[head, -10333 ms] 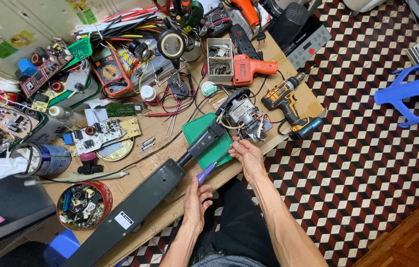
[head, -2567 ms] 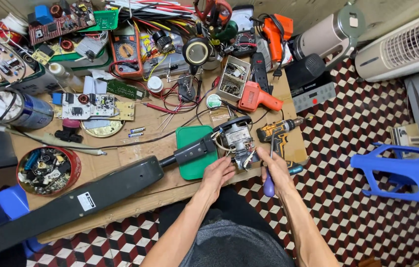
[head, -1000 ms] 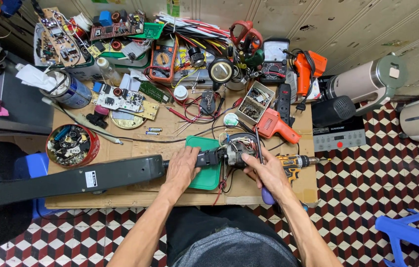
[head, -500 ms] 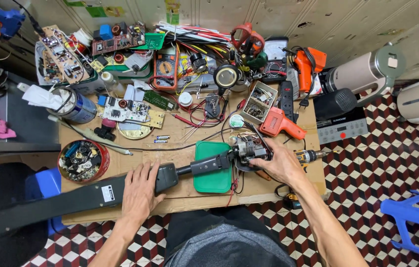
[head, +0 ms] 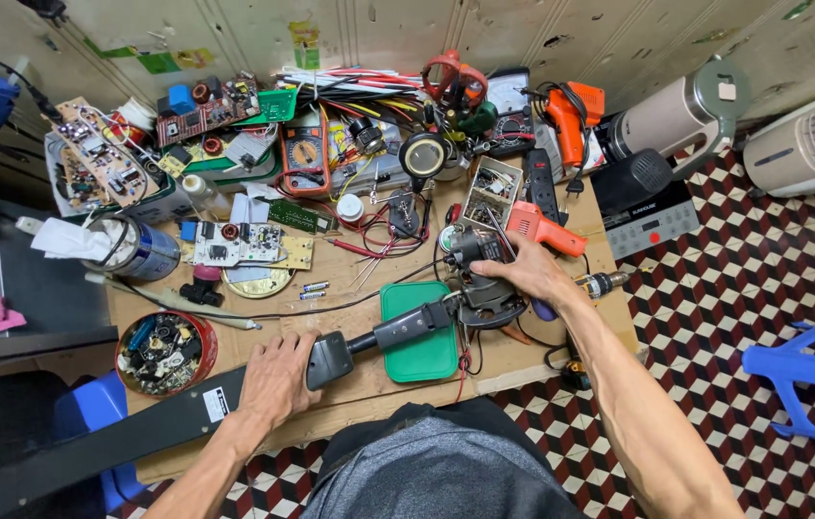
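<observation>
A long dark appliance body [head: 110, 437] lies slanted across the wooden workbench [head: 532, 351], ending in a narrow neck [head: 407, 330] and an opened round motor head [head: 486, 298] with wires showing. My left hand [head: 276, 377] presses flat on the body where it meets the neck. My right hand [head: 526, 273] grips the motor head from the right. The neck crosses a green plastic tray [head: 424, 351].
The bench back is crowded: circuit boards [head: 244, 245], a multimeter [head: 305, 154], orange drills [head: 544, 227], wire bundles, a red tin of parts [head: 162, 351]. A cordless drill [head: 600, 284] lies by my right wrist. Beige appliances [head: 667, 115] and a blue stool [head: 811, 370] stand on the tiled floor.
My left hand slid from the neck down onto the wide body. My right hand stayed on the motor head, which has turned a little toward the back of the bench.
</observation>
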